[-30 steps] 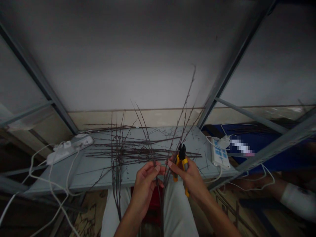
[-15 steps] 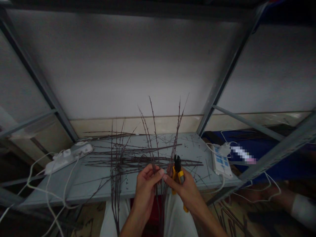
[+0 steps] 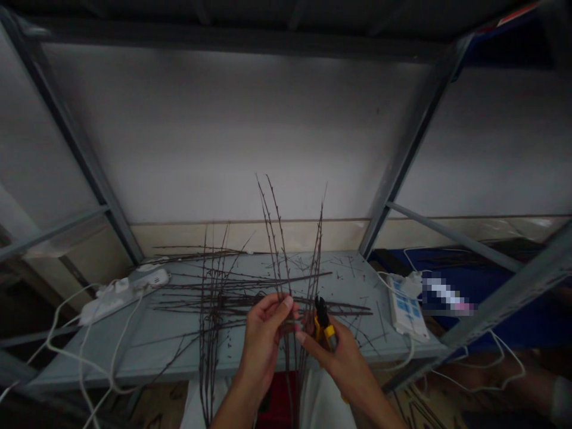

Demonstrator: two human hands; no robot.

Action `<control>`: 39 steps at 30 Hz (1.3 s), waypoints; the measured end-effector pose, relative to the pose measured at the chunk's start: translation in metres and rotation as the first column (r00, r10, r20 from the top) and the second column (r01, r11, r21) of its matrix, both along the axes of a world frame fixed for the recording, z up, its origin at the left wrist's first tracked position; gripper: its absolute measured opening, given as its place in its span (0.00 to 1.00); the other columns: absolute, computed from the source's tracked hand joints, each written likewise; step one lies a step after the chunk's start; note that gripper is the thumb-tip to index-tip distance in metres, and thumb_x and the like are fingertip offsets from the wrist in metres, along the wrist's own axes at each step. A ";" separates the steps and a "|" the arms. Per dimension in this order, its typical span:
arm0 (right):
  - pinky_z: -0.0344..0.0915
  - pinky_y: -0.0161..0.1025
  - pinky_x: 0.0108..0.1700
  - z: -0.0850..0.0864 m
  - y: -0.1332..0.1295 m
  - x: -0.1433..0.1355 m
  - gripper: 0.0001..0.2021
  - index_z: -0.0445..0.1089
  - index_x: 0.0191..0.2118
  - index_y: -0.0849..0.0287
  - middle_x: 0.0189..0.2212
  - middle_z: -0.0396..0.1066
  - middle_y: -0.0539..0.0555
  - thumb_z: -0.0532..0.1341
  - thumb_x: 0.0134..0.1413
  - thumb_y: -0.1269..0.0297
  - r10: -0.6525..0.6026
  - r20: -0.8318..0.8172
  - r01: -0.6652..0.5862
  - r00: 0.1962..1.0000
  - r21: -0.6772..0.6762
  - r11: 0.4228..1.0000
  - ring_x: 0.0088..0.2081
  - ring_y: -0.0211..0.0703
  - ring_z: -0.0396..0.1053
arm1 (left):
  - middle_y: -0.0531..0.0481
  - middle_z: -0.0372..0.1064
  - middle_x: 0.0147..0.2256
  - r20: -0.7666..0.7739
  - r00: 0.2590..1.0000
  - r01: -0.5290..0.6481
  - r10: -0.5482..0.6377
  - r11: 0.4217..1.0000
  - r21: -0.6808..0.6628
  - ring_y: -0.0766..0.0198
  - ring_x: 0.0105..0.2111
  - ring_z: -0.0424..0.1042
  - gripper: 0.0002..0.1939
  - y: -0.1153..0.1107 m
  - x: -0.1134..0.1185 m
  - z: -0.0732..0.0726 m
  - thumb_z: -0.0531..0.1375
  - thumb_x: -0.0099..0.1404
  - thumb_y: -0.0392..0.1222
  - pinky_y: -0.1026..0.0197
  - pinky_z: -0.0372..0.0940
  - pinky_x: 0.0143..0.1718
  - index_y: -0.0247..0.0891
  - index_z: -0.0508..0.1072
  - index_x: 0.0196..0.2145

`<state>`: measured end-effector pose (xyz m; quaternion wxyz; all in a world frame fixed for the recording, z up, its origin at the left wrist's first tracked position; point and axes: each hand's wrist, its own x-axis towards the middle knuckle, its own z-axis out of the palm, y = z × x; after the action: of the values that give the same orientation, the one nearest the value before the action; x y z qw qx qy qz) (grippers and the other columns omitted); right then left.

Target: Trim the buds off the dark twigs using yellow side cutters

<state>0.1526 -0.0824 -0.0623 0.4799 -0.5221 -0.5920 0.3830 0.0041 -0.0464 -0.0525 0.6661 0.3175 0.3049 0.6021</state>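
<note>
My left hand (image 3: 268,328) is closed, thumb against fingers, on thin dark twigs (image 3: 273,238) that stand up past the shelf toward the wall. Close beside it, my right hand (image 3: 339,354) is wrapped round cutting pliers (image 3: 322,325) with yellow-and-black handles and dark jaws pointing up. More upright twigs (image 3: 316,256) pass by the right thumb and fingers; how firmly these are gripped is hard to see. Both sets of stems run down over my lap. Left of my hands, a separate bunch of twigs (image 3: 208,345) leans across the shelf's front edge.
Twigs (image 3: 250,282) lie crosswise on the grey metal shelf (image 3: 147,339), with small clippings around. Power strips with white cables sit at the left (image 3: 107,299) and right (image 3: 406,310). Metal posts (image 3: 413,143) frame the space. At lower right, another person's arm (image 3: 531,381) is blurred.
The view has tilted up slightly. The twigs at my left hand have drawn closer together, and the tips of those by my right hand are lower. My hands are slightly further apart.
</note>
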 end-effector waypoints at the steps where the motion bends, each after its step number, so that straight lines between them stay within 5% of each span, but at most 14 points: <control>1: 0.69 0.42 0.47 -0.002 0.001 0.004 0.19 0.72 0.46 0.57 0.40 0.78 0.55 0.66 0.57 0.49 -0.009 0.036 0.008 0.999 0.020 1.000 0.41 0.49 0.75 | 0.43 0.78 0.34 -0.011 1.000 -0.010 0.010 1.000 -0.005 0.63 0.32 0.74 0.15 -0.001 0.001 0.000 0.72 0.57 0.44 0.64 0.71 0.29 0.32 0.80 0.39; 5: 0.69 0.43 0.45 -0.003 0.008 0.027 0.20 0.69 0.49 0.57 0.41 0.77 0.56 0.65 0.59 0.49 -0.166 0.330 0.091 0.929 0.230 0.969 0.40 0.50 0.75 | 0.41 0.78 0.35 -0.070 0.997 -0.025 0.024 1.000 -0.009 0.61 0.33 0.74 0.18 -0.002 0.003 0.000 0.73 0.54 0.45 0.62 0.73 0.28 0.32 0.80 0.39; 10: 0.66 0.50 0.47 0.028 0.023 0.055 0.16 0.66 0.52 0.59 0.44 0.74 0.60 0.63 0.62 0.57 -0.381 0.670 -0.074 0.637 0.545 0.835 0.44 0.55 0.72 | 0.42 0.79 0.35 -0.092 0.996 0.003 -0.005 1.000 -0.019 0.59 0.34 0.75 0.18 -0.003 0.006 0.001 0.74 0.53 0.45 0.62 0.74 0.28 0.33 0.81 0.39; 15: 0.62 0.51 0.48 0.052 0.035 0.058 0.18 0.66 0.53 0.60 0.46 0.73 0.59 0.64 0.57 0.71 -0.416 0.829 -0.268 0.373 0.526 0.807 0.46 0.57 0.68 | 0.42 0.79 0.35 -0.080 0.996 0.035 -0.036 0.999 -0.016 0.61 0.32 0.75 0.17 -0.007 0.010 0.003 0.73 0.55 0.45 0.63 0.74 0.27 0.33 0.80 0.39; 23: 0.58 0.51 0.48 0.054 0.041 0.055 0.22 0.68 0.53 0.63 0.44 0.74 0.59 0.63 0.49 0.77 -0.486 0.843 -0.406 0.231 0.537 0.739 0.45 0.57 0.67 | 0.41 0.79 0.34 -0.080 0.995 0.067 -0.067 0.998 -0.006 0.61 0.31 0.76 0.16 -0.011 0.008 0.005 0.73 0.55 0.44 0.65 0.72 0.25 0.32 0.80 0.38; 27: 0.57 0.43 0.39 0.052 0.043 0.056 0.10 0.70 0.37 0.58 0.30 0.73 0.53 0.60 0.50 0.79 -0.476 0.836 -0.392 0.273 0.548 0.739 0.34 0.48 0.69 | 0.42 0.79 0.33 -0.076 0.995 0.061 -0.062 0.998 -0.010 0.60 0.31 0.75 0.16 -0.012 0.009 0.004 0.74 0.54 0.44 0.65 0.71 0.23 0.32 0.80 0.37; 32: 0.56 0.38 0.31 0.039 0.042 0.052 0.08 0.69 0.31 0.57 0.26 0.73 0.51 0.59 0.49 0.78 -0.337 0.853 -0.231 0.398 0.449 0.863 0.28 0.44 0.70 | 0.41 0.79 0.34 -0.062 0.998 0.025 -0.026 0.999 -0.025 0.61 0.31 0.75 0.18 -0.013 0.014 0.001 0.74 0.54 0.46 0.65 0.72 0.23 0.32 0.81 0.39; 35: 0.60 0.37 0.30 0.040 0.040 0.047 0.06 0.68 0.28 0.56 0.23 0.72 0.50 0.59 0.57 0.68 -0.230 0.749 -0.063 0.621 0.340 0.938 0.26 0.44 0.71 | 0.41 0.79 0.35 -0.062 0.998 0.008 -0.011 0.999 -0.050 0.61 0.32 0.75 0.19 -0.011 0.013 -0.001 0.74 0.54 0.46 0.66 0.71 0.24 0.33 0.81 0.40; 39: 0.68 0.41 0.34 0.064 0.037 0.044 0.12 0.73 0.34 0.57 0.27 0.76 0.53 0.61 0.60 0.54 -0.219 0.446 0.094 0.868 0.285 0.954 0.29 0.47 0.74 | 0.40 0.79 0.35 -0.086 0.996 0.006 -0.011 0.998 -0.058 0.60 0.32 0.76 0.20 -0.010 0.011 -0.001 0.74 0.53 0.48 0.65 0.71 0.24 0.33 0.81 0.40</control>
<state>0.1965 -0.0455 0.0014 0.4137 -0.5802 -0.6904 0.1247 0.0147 -0.0564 -0.0533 0.6639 0.3253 0.3493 0.5758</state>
